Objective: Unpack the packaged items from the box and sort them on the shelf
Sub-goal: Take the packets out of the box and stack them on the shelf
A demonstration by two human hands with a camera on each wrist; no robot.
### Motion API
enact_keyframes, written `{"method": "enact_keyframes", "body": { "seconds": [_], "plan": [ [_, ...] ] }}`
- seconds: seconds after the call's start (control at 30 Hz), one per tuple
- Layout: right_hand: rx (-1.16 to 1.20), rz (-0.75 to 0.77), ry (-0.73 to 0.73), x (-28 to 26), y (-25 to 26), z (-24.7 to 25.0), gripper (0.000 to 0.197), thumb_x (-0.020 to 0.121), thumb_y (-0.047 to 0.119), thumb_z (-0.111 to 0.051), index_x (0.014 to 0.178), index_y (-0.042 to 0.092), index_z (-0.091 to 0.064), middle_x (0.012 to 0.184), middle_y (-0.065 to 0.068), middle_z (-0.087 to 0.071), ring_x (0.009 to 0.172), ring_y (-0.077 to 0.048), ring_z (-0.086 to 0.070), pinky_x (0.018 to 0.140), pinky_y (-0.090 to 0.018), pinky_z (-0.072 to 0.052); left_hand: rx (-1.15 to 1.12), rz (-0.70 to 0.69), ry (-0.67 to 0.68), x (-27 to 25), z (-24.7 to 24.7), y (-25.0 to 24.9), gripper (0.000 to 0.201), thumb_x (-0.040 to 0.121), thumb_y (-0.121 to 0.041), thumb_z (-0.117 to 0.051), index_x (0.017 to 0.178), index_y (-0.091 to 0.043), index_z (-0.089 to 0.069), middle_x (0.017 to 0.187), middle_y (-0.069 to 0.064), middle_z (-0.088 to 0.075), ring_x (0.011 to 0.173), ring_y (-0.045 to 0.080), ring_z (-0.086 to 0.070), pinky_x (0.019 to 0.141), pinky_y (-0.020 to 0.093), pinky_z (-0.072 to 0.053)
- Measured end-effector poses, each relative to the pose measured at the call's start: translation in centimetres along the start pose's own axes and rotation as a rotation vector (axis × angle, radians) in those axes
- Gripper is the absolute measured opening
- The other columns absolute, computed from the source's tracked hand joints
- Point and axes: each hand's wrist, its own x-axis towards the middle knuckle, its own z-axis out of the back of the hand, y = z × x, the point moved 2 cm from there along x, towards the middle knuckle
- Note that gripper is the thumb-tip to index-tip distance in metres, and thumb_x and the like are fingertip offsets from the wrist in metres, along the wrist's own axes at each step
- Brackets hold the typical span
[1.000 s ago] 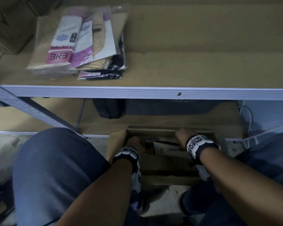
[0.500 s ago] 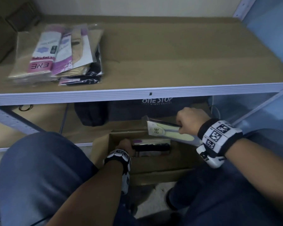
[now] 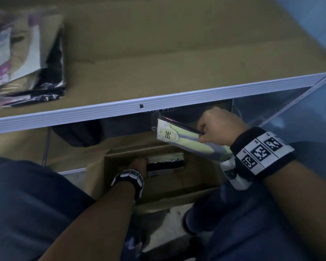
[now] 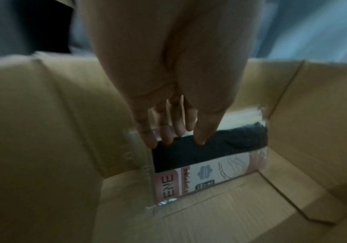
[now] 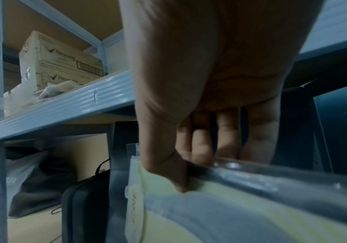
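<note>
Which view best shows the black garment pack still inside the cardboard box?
The left wrist view: the clear-wrapped black garment pack fills the frame, pink ENE label readable, left hand pinching its top edge. The head view shows only a dark sliver. The right wrist view misses it.

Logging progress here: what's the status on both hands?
Right hand grips yellow packet, lifted below shelf edge. Left hand on dark packet inside box. Nothing blocking.

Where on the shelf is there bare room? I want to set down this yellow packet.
The shelf board lies bare from the stack of packets at its left end to the right upright. Crowded: that left end. The right hand holds the yellow packet just below the front rail.
</note>
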Motion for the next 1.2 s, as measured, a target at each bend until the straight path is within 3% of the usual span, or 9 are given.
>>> {"method": "enact_keyframes", "body": {
  "seconds": [0.17, 0.53, 0.87, 1.03, 1.2],
  "plan": [
    [0.004, 0.043, 0.007, 1.0, 0.2, 0.1, 0.025, 0.07, 0.021, -0.071, 0.054, 0.01, -0.057, 0.057, -0.001, -0.052, 0.061, -0.024, -0.06, 0.046, -0.023, -0.034, 0.097, -0.002, -0.02, 1.1, -0.9, -0.2, 0.04, 0.091, -0.014, -0.055, 0.13, -0.013, -0.052, 0.137, 0.012, -0.05, 0.125, 0.029, -0.05, 0.107, 0.038, -0.04],
    [-0.007, 0.098, -0.01, 1.2, 1.4, 0.5, 0.023, 0.071, 0.02, -0.069, 0.054, 0.012, -0.055, 0.053, 0.0, -0.049, 0.056, -0.021, -0.056, 0.045, -0.021, -0.029, 0.22, -0.021, -0.048, 1.4, -1.0, -0.9, 0.035, 0.096, -0.011, -0.046, 0.13, -0.008, -0.05, 0.137, 0.015, -0.048, 0.126, 0.03, -0.048, 0.106, 0.039, -0.041],
    [0.01, 0.087, 0.003, 1.0, 1.5, 0.4, 0.032, 0.074, 0.02, -0.068, 0.049, 0.015, -0.048, 0.052, 0.005, -0.045, 0.056, -0.018, -0.052, 0.047, -0.021, -0.027, 0.223, 0.008, 0.15, 0.6, -0.7, -1.3, 0.035, 0.09, -0.015, -0.057, 0.124, -0.01, -0.053, 0.138, 0.013, -0.048, 0.126, 0.029, -0.049, 0.109, 0.039, -0.037],
    [0.024, 0.082, 0.0, 1.0, 1.5, 0.4, 0.033, 0.072, 0.018, -0.066, 0.047, 0.014, -0.045, 0.05, 0.005, -0.042, 0.056, -0.018, -0.051, 0.048, -0.022, -0.028, 0.195, -0.05, 0.018, 0.3, -0.2, -1.4, 0.046, 0.093, -0.015, -0.05, 0.138, -0.021, -0.042, 0.142, 0.01, -0.046, 0.127, 0.03, -0.049, 0.107, 0.041, -0.04],
    [0.021, 0.093, 0.002, 1.1, 1.5, 0.5, 0.031, 0.071, 0.017, -0.065, 0.048, 0.014, -0.044, 0.05, 0.003, -0.042, 0.055, -0.019, -0.05, 0.047, -0.021, -0.028, 0.243, -0.086, -0.025, -0.1, 0.4, -2.2, 0.048, 0.096, -0.019, -0.043, 0.143, -0.026, -0.036, 0.141, 0.011, -0.048, 0.125, 0.031, -0.051, 0.103, 0.043, -0.042]
  ]
}}
